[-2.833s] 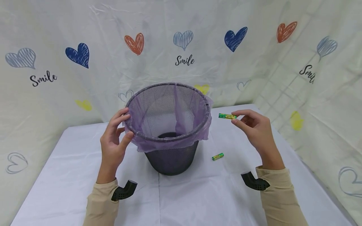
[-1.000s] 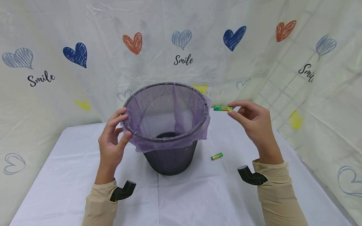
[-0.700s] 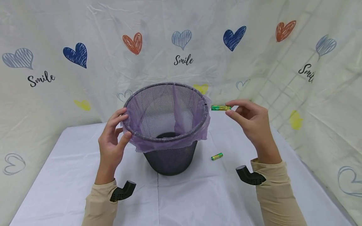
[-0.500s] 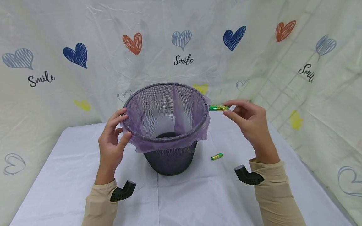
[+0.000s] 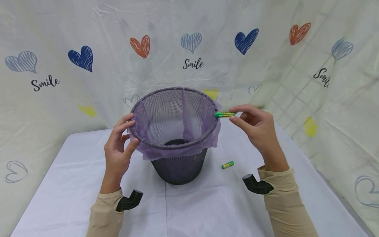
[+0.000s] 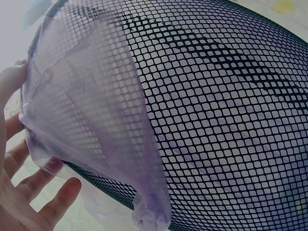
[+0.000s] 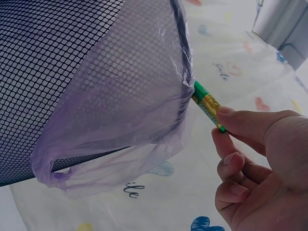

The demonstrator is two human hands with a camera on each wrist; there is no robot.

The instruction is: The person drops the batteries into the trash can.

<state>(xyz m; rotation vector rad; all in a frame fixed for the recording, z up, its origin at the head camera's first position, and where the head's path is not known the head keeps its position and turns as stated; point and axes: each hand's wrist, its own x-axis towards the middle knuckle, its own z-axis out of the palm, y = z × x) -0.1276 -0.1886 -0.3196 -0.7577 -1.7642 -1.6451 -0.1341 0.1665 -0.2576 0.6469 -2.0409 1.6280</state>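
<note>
A black mesh wastebasket (image 5: 180, 166) with a purple bin liner (image 5: 201, 144) folded over its rim stands in mid-table. My left hand (image 5: 117, 149) holds the rim at its left side, thumb and fingertips spread along it. In the left wrist view the left hand (image 6: 29, 187) is beside the loose liner (image 6: 91, 110). Between thumb and index finger, my right hand (image 5: 256, 130) pinches a green-and-gold battery (image 5: 225, 114) lying level, its far end overlapping the right rim. The right wrist view shows that battery (image 7: 209, 106) at the liner's edge, the other fingers curled below.
A second green-and-gold battery (image 5: 227, 165) lies on the white-covered table (image 5: 195, 210), right of the wastebasket's base. Behind and to the right hangs a pale sheet (image 5: 165, 19) printed with hearts. Each sleeve carries a black wrist mount (image 5: 257, 185).
My right hand has carried the battery left, from well beside the wastebasket up to its right rim. The left hand stays on the rim, and the second battery lies where it was.
</note>
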